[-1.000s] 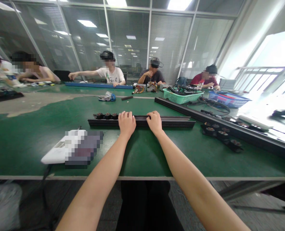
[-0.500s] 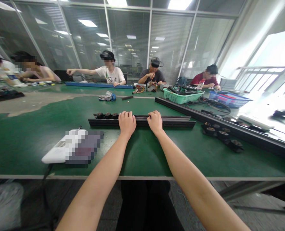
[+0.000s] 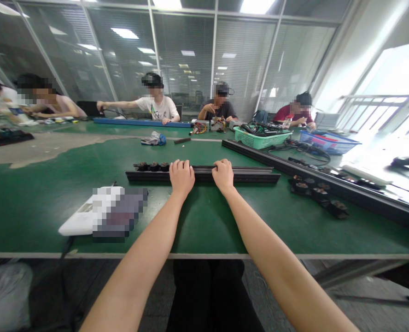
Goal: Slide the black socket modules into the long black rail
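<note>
The black metal rail (image 3: pixel 204 176) is laid across the green desk (image 3: pixel 52 216), small motors (image 3: pixel 152 166) being seated at its left end. A closed grip is taken on it by the left hand (image 3: pixel 181 177) and the right hand (image 3: pixel 223 176), fingers curled over its far edge. Further motors (image 3: pixel 318 196) are placed to the right.

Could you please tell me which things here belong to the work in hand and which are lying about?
Belonging: the left hand and right hand gripping the black rail, the small black fittings on it, the matching fittings on the table.
Lying about: the green basket, the blurred white item.
</note>
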`<action>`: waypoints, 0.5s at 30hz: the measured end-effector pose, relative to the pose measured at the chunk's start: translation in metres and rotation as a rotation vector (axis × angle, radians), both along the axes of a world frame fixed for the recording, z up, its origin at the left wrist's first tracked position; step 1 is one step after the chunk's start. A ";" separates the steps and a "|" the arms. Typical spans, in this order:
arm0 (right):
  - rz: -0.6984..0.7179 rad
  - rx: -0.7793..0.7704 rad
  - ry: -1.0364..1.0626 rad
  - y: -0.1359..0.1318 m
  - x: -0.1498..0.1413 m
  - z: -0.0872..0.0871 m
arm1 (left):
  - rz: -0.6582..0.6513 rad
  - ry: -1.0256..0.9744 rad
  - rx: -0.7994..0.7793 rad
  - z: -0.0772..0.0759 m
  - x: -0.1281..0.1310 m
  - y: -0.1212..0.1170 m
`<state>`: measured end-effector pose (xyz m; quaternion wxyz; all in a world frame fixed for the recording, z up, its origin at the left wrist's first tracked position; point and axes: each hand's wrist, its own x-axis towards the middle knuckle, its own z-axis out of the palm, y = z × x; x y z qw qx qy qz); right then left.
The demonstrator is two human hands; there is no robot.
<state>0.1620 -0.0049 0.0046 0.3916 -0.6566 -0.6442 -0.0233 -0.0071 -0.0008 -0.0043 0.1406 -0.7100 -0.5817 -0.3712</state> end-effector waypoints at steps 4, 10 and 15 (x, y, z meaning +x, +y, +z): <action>-0.013 0.023 0.007 0.001 0.001 -0.001 | -0.003 -0.008 -0.008 0.001 0.000 0.000; -0.030 0.034 0.001 0.003 0.002 -0.004 | -0.005 -0.011 -0.028 0.003 0.001 -0.003; -0.048 0.031 0.006 0.002 0.003 -0.004 | 0.002 -0.002 -0.029 0.002 0.001 -0.002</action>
